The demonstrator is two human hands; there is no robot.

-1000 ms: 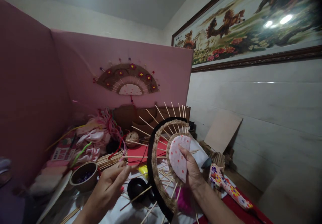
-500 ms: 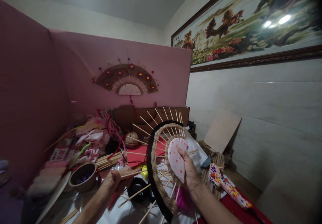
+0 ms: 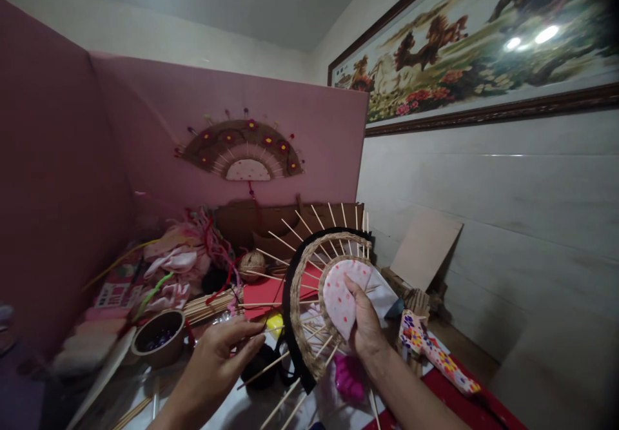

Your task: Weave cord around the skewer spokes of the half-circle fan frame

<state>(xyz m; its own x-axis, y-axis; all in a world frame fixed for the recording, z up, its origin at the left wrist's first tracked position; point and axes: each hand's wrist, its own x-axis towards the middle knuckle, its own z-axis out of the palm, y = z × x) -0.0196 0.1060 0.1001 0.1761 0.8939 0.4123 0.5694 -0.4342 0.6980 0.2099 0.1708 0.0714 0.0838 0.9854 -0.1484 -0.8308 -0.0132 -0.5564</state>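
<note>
My right hand (image 3: 370,323) grips a half-made fan by its white, red-dotted half-round centre (image 3: 338,291), thumb on the front. Thin wooden sticks (image 3: 302,222) radiate from the centre. Braided tan cord (image 3: 298,288) and an outer black yarn band (image 3: 290,291) run in arcs across them. My left hand (image 3: 225,349) is at the fan's left side, thumb and forefinger pinched at the tip of one stick. A dark strand passes close to those fingertips; whether they hold it too is unclear. A ball of black yarn (image 3: 261,367) lies just below, partly hidden by the hand.
A bowl of dark beads (image 3: 159,340) stands left, near a stick bundle (image 3: 206,307), twine ball (image 3: 252,266) and pink cloth pile (image 3: 176,262). Red paper (image 3: 258,293) lies behind the fan. A finished fan (image 3: 247,149) hangs on the pink panel. Flowered fabric (image 3: 438,356) lies right.
The fan has turned slightly and shifted a little right in my right hand. My left hand has drawn back from along a stick to its tip, fingers now pinched there.
</note>
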